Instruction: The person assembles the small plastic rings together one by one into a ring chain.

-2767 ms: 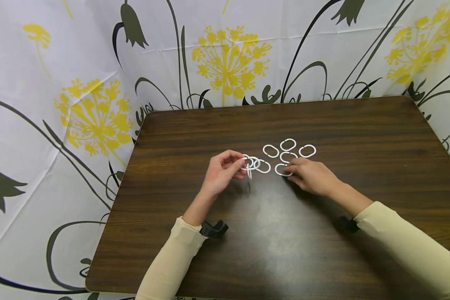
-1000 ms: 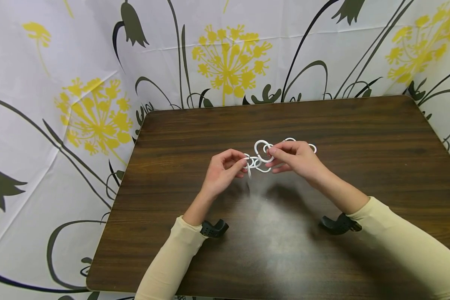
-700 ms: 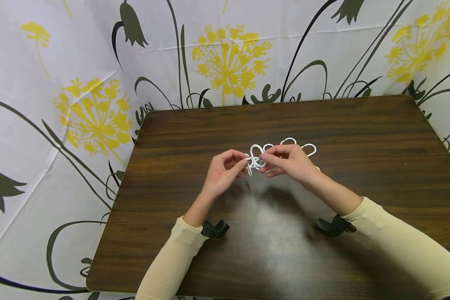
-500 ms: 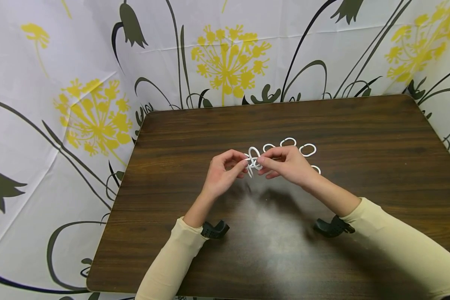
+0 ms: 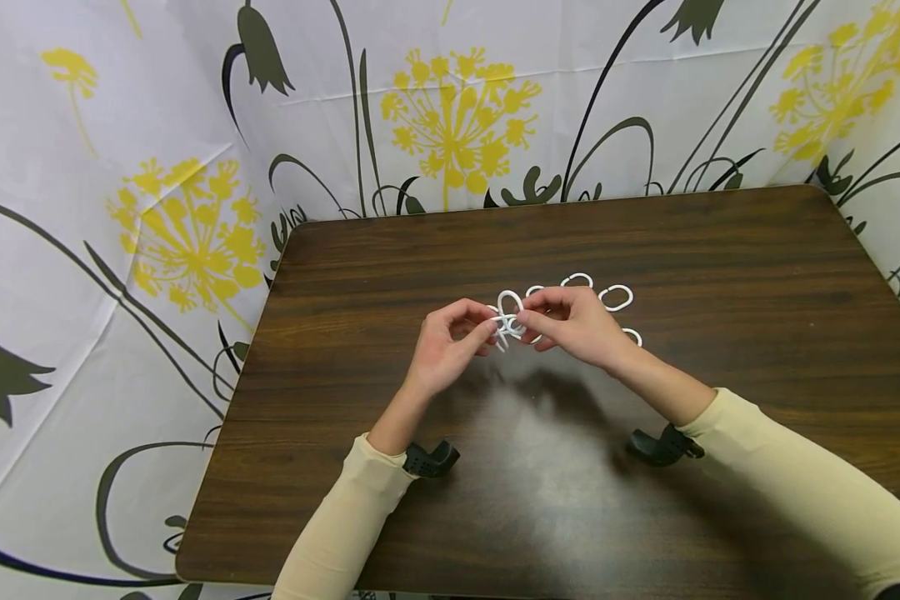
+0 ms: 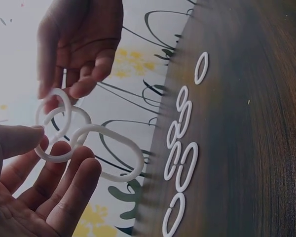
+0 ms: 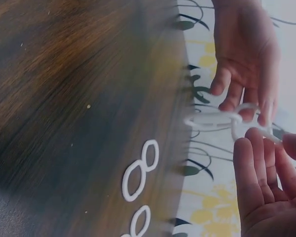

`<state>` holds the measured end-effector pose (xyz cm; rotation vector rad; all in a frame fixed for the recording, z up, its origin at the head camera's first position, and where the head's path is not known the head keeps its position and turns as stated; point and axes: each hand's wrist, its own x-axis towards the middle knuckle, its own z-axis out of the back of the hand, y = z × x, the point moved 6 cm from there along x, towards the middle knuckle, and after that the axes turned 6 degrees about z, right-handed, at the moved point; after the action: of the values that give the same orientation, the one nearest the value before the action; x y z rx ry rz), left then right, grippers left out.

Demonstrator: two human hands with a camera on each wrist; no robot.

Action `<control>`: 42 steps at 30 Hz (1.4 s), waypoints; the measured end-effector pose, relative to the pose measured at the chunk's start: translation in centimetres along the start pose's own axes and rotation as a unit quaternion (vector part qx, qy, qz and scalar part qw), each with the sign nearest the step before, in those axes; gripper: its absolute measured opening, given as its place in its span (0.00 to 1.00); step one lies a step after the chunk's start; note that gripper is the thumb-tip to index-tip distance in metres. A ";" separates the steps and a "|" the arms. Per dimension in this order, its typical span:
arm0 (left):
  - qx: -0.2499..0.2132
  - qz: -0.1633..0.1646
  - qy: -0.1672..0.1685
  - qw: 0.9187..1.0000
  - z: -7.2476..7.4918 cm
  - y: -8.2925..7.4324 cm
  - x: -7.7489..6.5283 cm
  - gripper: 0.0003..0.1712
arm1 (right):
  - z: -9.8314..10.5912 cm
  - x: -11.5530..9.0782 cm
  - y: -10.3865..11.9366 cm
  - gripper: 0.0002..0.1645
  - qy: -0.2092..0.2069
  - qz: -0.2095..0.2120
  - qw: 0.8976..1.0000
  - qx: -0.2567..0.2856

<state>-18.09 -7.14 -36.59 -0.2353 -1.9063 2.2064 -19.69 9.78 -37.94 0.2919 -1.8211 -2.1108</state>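
My left hand [image 5: 442, 350] pinches a white plastic oval chain link between thumb and fingers, above the table. A second link [image 6: 138, 153] hangs from it in the left wrist view. My right hand [image 5: 581, 329] pinches another white link [image 5: 508, 292] by its lower right side, upright against the left hand's links. In the left wrist view this right-hand link [image 6: 69, 116] overlaps the left-hand link [image 6: 89, 118]. Fingertips partly hide where the links meet.
Several loose white links lie on the dark wooden table [image 5: 345, 375] behind and under the right hand, including a link [image 5: 632, 295] at the right and a link [image 5: 579, 275] at the back. A flower-patterned curtain [image 5: 450, 125] hangs behind the table.
My right hand has picked up a link from the table, lifted it and carried it left against the links in my left hand. The left hand has stayed nearly still.
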 end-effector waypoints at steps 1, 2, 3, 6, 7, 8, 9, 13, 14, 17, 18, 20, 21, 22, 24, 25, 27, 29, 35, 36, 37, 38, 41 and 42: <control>0.000 -0.001 -0.001 1.000 0.0 0.0 0.0 0.09 | 0.2 0.1 -0.1 0.15 -0.006 -0.002 1.000 0.001; 0.001 -0.003 -0.002 1.000 0.1 0.0 0.0 0.09 | 0.4 0.1 -0.3 0.15 -0.012 -0.005 1.000 0.001; 0.002 -0.005 -0.003 1.000 0.1 0.0 0.0 0.09 | 0.6 0.1 -0.3 0.14 -0.018 -0.007 1.000 0.003; 0.005 -0.005 -0.006 1.000 0.2 0.0 0.0 0.07 | 1.0 0.2 -0.6 0.13 -0.038 -0.016 0.999 0.011; 0.006 -0.004 -0.006 1.000 0.2 0.0 0.0 0.07 | 1.1 0.2 -0.6 0.13 -0.043 -0.018 0.999 0.015; 0.007 -0.001 -0.006 1.000 0.2 0.0 0.0 0.07 | 1.2 0.2 -0.7 0.13 -0.047 -0.020 0.999 0.017; 0.006 0.001 -0.005 1.000 0.2 0.0 -0.1 0.07 | 1.2 0.3 -0.8 0.13 -0.051 -0.022 0.998 0.021; 0.020 0.016 -0.003 1.000 0.3 0.2 -0.1 0.08 | 1.4 0.4 -1.1 0.14 -0.061 -0.023 0.997 0.034; 0.027 0.018 -0.002 0.999 0.3 0.2 -0.2 0.09 | 1.4 0.4 -1.2 0.15 -0.063 -0.022 0.997 0.036; 0.054 0.018 0.007 0.998 0.2 0.2 -0.2 0.09 | 1.4 0.4 -1.2 0.16 -0.067 -0.017 0.997 0.046; 0.063 0.017 0.011 0.998 0.2 0.2 -0.2 0.09 | 1.4 0.5 -1.2 0.16 -0.067 -0.015 0.996 0.049; 0.077 0.013 0.019 0.997 0.1 0.2 -0.2 0.09 | 1.3 0.5 -1.0 0.16 -0.065 -0.011 0.996 0.053; 0.082 0.011 0.022 0.996 0.1 0.1 -0.2 0.09 | 1.2 0.5 -1.0 0.15 -0.062 -0.010 0.997 0.054; 0.083 0.010 0.024 0.996 0.0 0.1 -0.2 0.09 | 1.1 0.5 -0.9 0.14 -0.060 -0.009 0.997 0.055; 0.078 0.008 0.025 0.997 0.0 0.0 -0.1 0.11 | 1.0 0.5 -0.9 0.13 -0.053 -0.009 0.997 0.056; 0.071 0.007 0.024 0.997 0.0 0.0 0.0 0.12 | 0.9 0.5 -0.9 0.12 -0.050 -0.010 0.997 0.056; 0.055 0.007 0.017 0.998 0.0 -0.1 0.1 0.13 | 0.7 0.5 -0.9 0.13 -0.041 -0.011 0.998 0.052; 0.037 0.004 0.008 0.999 0.1 0.2 0.4 0.13 | 0.5 0.5 -0.9 0.13 -0.033 -0.013 0.998 0.044; 0.004 -0.013 -0.024 1.000 0.2 0.8 0.8 0.10 | 0.2 0.5 -1.1 0.13 -0.015 -0.015 0.999 0.027; 0.001 -0.015 -0.025 1.000 0.2 0.3 0.7 0.09 | 0.2 0.5 -1.2 0.13 -0.011 -0.016 1.000 0.025; -0.001 -0.020 -0.027 0.999 0.2 0.2 0.7 0.09 | 0.2 0.6 -1.3 0.14 -0.005 -0.015 1.000 0.020; -0.005 -0.021 -0.027 0.999 0.1 -0.2 0.6 0.09 | 0.2 0.7 -1.4 0.14 0.002 -0.013 1.000 0.013; -0.014 -0.020 -0.022 0.999 0.1 -0.6 0.4 0.10 | 0.5 1.0 -2.2 0.13 0.023 0.001 0.999 -0.042; -0.015 -0.017 -0.021 1.000 0.1 -0.5 0.4 0.10 | 0.6 1.1 -2.5 0.12 0.031 0.012 0.996 -0.079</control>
<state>-18.47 -7.09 -36.03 -0.1614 -1.9502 2.1784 -21.22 10.25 -40.28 0.2916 -1.6044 -2.1892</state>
